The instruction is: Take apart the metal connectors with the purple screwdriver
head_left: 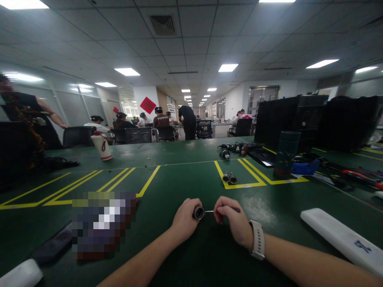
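Observation:
My left hand (184, 220) is wrapped round a dark cylindrical metal connector (198, 213), whose round end faces me. A thin metal rod (209, 211) reaches from the connector's side to my right hand (235, 223), which pinches it with closed fingers. The rod's far end is hidden in the fingers, so its kind does not show. Both hands are just above the green table (185, 179), and a pale watch strap circles the right wrist. Beyond them, two similar metal connectors (229, 178) stand side by side within a yellow tape outline.
At the right are a long white case (341, 239), a dark bottle (286, 155) and a black computer case (290, 115). More connectors (236, 148) lie farther back. Leftward are a blurred-out object (104, 227), a dark phone (54, 243) and a paper cup (102, 147). Several people sit or stand beyond.

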A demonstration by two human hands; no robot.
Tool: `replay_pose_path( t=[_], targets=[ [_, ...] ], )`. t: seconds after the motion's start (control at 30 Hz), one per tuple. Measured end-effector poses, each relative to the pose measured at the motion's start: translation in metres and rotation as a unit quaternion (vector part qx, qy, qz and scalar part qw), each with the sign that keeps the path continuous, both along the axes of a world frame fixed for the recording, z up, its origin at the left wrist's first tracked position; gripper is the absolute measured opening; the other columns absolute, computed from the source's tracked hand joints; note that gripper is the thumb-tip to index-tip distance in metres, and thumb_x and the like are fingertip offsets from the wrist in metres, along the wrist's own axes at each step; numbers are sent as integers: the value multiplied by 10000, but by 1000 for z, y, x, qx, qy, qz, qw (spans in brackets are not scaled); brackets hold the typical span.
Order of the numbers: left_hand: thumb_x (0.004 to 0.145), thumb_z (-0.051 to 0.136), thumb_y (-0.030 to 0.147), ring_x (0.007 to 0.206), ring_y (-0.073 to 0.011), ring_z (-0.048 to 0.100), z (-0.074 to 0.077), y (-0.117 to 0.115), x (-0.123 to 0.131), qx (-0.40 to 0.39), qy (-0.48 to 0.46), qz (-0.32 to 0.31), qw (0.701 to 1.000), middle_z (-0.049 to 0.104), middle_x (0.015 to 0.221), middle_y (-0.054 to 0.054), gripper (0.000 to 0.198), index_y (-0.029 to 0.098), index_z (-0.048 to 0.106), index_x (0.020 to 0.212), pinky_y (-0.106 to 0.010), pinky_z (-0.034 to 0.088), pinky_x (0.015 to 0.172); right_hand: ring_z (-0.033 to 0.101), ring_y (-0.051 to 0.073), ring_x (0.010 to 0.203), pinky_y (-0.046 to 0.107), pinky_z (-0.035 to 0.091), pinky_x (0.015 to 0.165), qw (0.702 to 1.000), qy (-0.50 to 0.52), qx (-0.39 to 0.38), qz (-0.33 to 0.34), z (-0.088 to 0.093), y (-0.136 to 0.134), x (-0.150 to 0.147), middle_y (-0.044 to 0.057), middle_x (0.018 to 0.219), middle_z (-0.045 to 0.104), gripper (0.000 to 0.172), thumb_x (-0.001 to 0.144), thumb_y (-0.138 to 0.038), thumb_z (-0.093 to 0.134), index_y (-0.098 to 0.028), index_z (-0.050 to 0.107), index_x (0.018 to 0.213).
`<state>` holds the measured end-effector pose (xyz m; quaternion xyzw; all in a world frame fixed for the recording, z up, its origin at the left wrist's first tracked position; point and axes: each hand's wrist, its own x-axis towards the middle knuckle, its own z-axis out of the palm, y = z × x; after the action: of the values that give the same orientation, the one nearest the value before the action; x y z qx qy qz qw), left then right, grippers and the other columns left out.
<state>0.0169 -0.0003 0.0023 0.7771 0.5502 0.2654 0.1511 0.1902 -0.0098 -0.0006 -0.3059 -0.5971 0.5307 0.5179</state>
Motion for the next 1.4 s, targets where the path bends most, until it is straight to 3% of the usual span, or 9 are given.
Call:
replay_pose_path(
  t=[0.13,0.43,0.77,1.03,1.4],
  targets=[
    [735,517,167,719,-172,511,-1,-1,0,3,1,0,1000,540,766,-8,51,195,558,727,-256,357,608,465,122,523,245,362,516,997,-53,44,-23,7,-8,-1,-26,526,497,156,722,-130,459,-163,551,600],
    [724,552,206,704,-154,507,-3,5,-2,0,-11,1,1000,544,732,13,18,194,544,713,-244,360,607,482,123,494,240,360,471,997,55,-41,30,-4,6,-2,-10,511,523,154,718,-143,428,-152,544,618],
    [729,541,213,712,-159,507,-6,5,-3,3,-33,2,999,551,744,10,24,195,553,719,-252,355,608,490,124,517,249,366,494,1000,2,-9,6,3,-1,0,-11,530,530,147,723,-139,459,-155,562,619],
    [710,556,215,672,-150,499,-6,7,-2,-4,-72,0,997,531,704,21,44,187,527,691,-249,359,588,493,127,515,248,368,485,995,77,-49,45,-5,6,-1,-3,542,543,150,737,-154,443,-152,565,650],
    [692,573,214,627,-144,477,-5,8,-2,-10,-129,-8,992,512,657,28,81,187,506,656,-245,348,562,512,132,568,257,398,540,997,51,-11,48,-1,1,-3,6,592,571,131,768,-159,475,-152,579,689]
  ],
)
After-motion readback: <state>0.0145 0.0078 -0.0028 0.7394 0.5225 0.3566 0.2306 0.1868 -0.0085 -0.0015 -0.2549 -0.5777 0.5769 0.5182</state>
